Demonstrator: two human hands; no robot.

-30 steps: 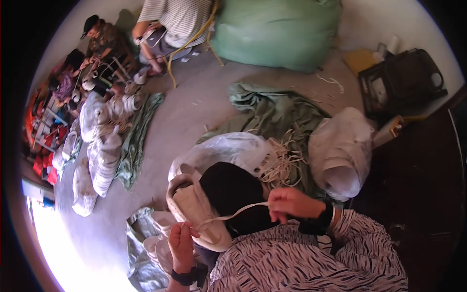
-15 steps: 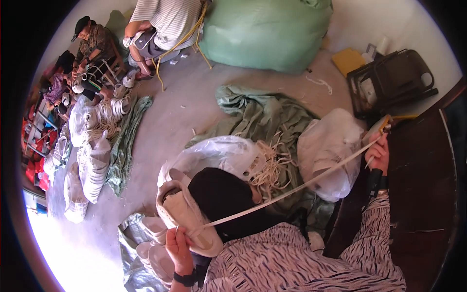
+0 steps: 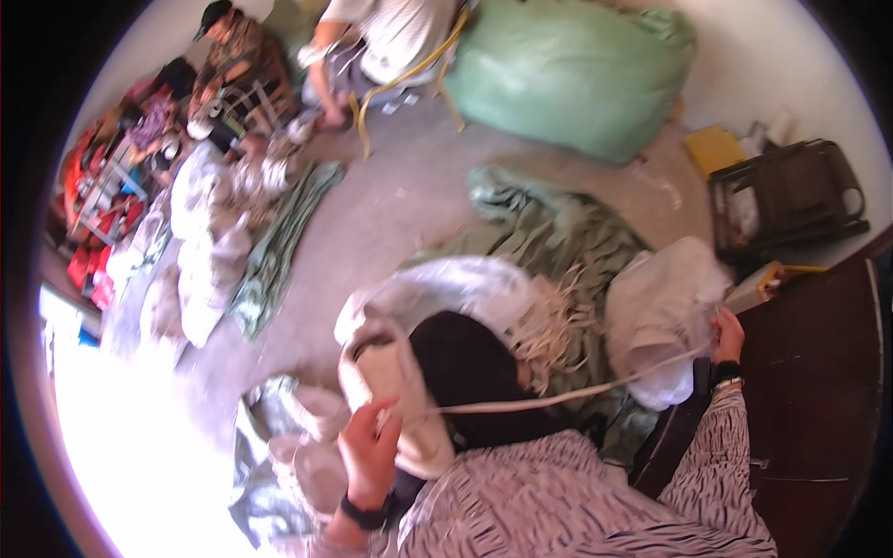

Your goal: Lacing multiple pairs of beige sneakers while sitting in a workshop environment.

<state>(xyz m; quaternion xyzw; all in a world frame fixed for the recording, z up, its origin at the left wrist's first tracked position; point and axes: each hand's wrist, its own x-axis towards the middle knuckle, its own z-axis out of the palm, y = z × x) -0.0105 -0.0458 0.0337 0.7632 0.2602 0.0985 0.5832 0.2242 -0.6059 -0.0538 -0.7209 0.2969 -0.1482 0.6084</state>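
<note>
A cream shoe [image 3: 409, 423] rests against my black-clad leg, its opening facing up. From its upper a pale flat shoelace [image 3: 558, 398] runs across to the right, sagging slightly. My right hand [image 3: 728, 337] is closed on the far end of this lace, out beside a clear plastic bag. Beside the shoe, my left hand [image 3: 369, 456] has its fingers bent in a pinch at the near end of the lace; motion blur softens the fingertips. A bundle of loose laces [image 3: 563, 325] lies just past my leg.
White shoes [image 3: 316, 474] lie on a sheet at lower left. A stuffed plastic bag [image 3: 660, 298] stands beside a dark wooden surface [image 3: 819, 372]. Beyond are a green tarp [image 3: 558, 223], a folded black chair [image 3: 786, 200] and a big green sack [image 3: 567, 79]. Other people sit at far left among bagged shoes.
My right hand has come lower and the lace has gone from taut and steeply slanted to slightly slack. My left hand has risen a little along the shoe. The whole view has shifted.
</note>
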